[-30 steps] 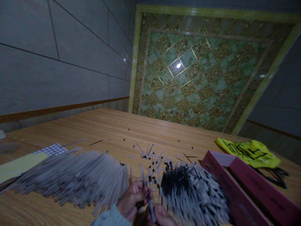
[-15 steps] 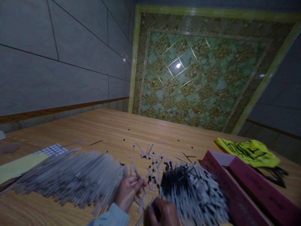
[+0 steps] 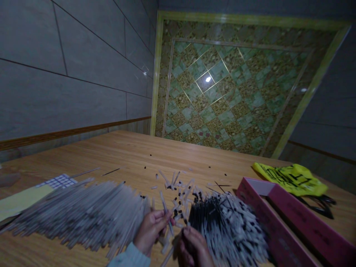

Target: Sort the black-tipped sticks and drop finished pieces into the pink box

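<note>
My left hand (image 3: 151, 227) is closed in a pinch around a thin translucent stick (image 3: 162, 200), which points up and away from me. Close by on the right, my right hand (image 3: 194, 246) is curled with its fingertips together; whatever it holds is too small and dark to name. Left of my hands lies a wide pile of long translucent sticks (image 3: 83, 213). To their right is a heap of sticks with black and whitish ends (image 3: 208, 211). Small black pieces (image 3: 178, 213) and short clear tubes (image 3: 165, 243) lie scattered between the piles.
A long pink box (image 3: 274, 222) stands on the right, with a yellow bag with black lettering (image 3: 292, 180) behind it. Pale yellow paper (image 3: 25, 200) and a blue-checked sheet (image 3: 57, 181) lie left. The wooden table (image 3: 119, 144) meets a tiled wall (image 3: 91, 92).
My right hand has moved slightly up and turned, its fingertips now nearer my left hand. My left hand keeps its pinch on the stick. The view has shifted slightly.
</note>
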The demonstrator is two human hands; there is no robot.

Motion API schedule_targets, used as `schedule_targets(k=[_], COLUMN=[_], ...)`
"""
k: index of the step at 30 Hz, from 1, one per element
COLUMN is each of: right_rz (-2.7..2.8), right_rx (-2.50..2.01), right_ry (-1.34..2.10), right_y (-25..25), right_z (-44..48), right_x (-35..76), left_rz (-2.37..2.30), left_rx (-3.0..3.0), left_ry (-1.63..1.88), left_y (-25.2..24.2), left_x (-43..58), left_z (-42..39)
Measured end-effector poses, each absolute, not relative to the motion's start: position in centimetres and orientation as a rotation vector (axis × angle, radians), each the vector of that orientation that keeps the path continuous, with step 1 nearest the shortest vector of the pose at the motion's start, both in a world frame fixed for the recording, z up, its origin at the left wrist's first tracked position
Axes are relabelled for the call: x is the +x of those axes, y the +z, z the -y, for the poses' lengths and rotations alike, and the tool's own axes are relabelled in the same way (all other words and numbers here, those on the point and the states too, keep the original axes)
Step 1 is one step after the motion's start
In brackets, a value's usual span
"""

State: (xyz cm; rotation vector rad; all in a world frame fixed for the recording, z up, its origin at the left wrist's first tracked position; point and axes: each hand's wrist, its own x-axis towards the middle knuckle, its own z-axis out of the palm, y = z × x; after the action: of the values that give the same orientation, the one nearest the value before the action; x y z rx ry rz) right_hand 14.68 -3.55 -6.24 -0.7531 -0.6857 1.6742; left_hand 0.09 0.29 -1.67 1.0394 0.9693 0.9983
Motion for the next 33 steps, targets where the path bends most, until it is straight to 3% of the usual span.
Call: schedule_targets(k=[9,13,25,33], right_rz=[0.746,0.742,0.655,0.82], right_rx=[-0.679,-0.703,-0.653,-0.601], right_ry=[1.565,1.535,1.655,1.746], right_y=[-2.3,-2.5,-3.7,-6.0], right_z=[4.2,4.1,3.8,3.7], right_x=[16.1,16.4,15.8,14.7], left_rz=[-0.555,-0.532,-0.48,-0.784], left_rx=[1.29,1.276,0.704,1.069], left_ry=[0.498,0.438,1.002,1.128], left_y=[-2.2,-2.7,-0.9,-1.1], left_x=[-0.1,-0.1,0.0,0.2], left_z=[1.1,1.0,0.6,0.0])
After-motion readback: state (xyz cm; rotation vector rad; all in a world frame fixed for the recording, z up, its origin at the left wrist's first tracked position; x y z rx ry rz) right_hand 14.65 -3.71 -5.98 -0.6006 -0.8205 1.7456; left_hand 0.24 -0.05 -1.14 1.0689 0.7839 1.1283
